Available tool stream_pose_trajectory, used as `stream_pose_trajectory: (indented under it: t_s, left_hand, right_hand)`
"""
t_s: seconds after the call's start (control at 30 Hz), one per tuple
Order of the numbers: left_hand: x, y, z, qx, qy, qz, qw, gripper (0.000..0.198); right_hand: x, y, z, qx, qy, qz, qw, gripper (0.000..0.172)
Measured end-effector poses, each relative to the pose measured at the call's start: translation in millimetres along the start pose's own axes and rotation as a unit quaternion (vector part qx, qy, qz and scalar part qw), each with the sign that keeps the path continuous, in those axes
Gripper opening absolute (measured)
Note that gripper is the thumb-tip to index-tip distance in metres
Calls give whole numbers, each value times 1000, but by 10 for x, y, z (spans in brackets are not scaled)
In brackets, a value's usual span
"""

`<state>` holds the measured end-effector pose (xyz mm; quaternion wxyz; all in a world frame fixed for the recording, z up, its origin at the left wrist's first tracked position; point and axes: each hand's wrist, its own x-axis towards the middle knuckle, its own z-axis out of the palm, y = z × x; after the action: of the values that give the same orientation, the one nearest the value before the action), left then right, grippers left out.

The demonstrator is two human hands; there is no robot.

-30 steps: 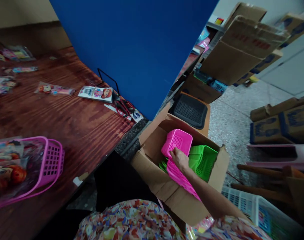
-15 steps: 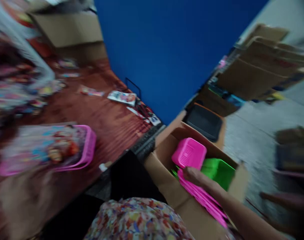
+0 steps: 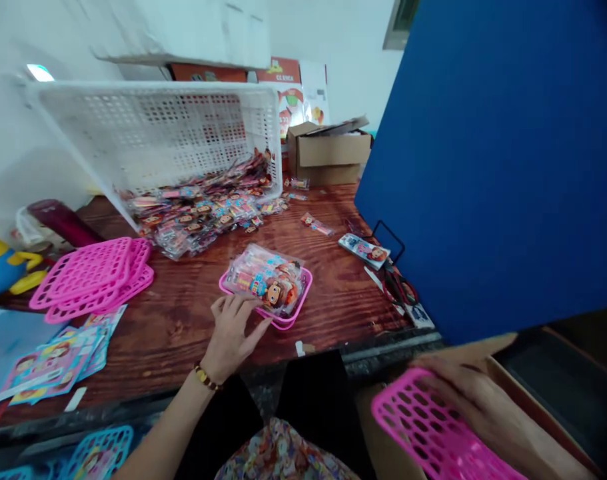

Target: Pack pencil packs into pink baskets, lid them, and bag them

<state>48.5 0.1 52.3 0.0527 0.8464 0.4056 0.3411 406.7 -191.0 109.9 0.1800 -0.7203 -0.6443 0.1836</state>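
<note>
Swinging back to the bench: a second ago we were looking down into the cardboard box on the floor, right hand at a stack of pink and green baskets; now the wooden bench fills the view and the box shows only as a flap at lower right.

- Right hand: now clear of the box stack and carrying a pink lattice lid, fingers laid over its far edge, thumb hidden under it. We cannot tell how firm the grip is; the lid is blurred with motion. It sits below the bench's near edge, toward the right corner.
- Left hand: newly in view, fingers spread and resting on the bench, fingertips touching the near-left rim of the small pink basket filled with toy packets.
- Basket stands near the middle of the near edge, uncovered.
- More pink lids are stacked toward the left edge; a white crate is tipped at the back, spilling packets.

Our reading: one lid has been fetched, and the filled basket is being steadied for it.
</note>
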Motion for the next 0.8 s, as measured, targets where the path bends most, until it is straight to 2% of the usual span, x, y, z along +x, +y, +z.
stream_pose_trajectory:
  t_s: [0.07,0.13,0.2,0.23,0.27,0.33,0.4,0.43,0.47,0.53,0.63,0.8]
  left_hand:
    - [-22,119,-86,-61,5,-26,998,17]
    - [-70,301,-179,-164,-27,-60,984,22]
    - [-115,482,-257,-296,-78,-109,946,36]
    - [-127,542,-287,-352,-85,-152,920,39]
    - [-128,568,-314,-393,-75,-203,894,38]
    - [-95,501,-368,-436,-15,-309,845,32]
    - [-18,297,-433,-449,61,-379,807,31]
    - [35,167,-467,-447,88,-391,800,33]
    - [99,33,-496,-437,105,-388,805,34]
    - [249,-218,-525,-391,109,-350,844,34]
    - [484,-502,-459,-316,98,-292,897,35]
    - [691,-808,-188,-280,90,-276,915,31]
  right_hand:
    - [368,-394,-125,91,-14,-54,994,33]
    - [743,-754,-115,152,-28,-112,982,33]
    - [1108,-1095,4,200,-54,-174,963,31]
    - [1275,-1254,87,223,-69,-202,951,30]
    - [1425,-1397,175,240,-72,-220,943,29]
    - [1659,-1614,342,226,-65,-253,939,32]
    - [1810,-1719,471,159,-56,-285,944,47]
    - [1864,-1735,518,122,-55,-303,943,54]
    - [1913,-1736,553,92,-55,-319,942,58]
    - [2014,-1728,594,57,-43,-336,939,56]
    - [2203,-1766,598,9,-17,-302,953,51]
    - [2507,-1865,633,-117,-7,-242,963,46]
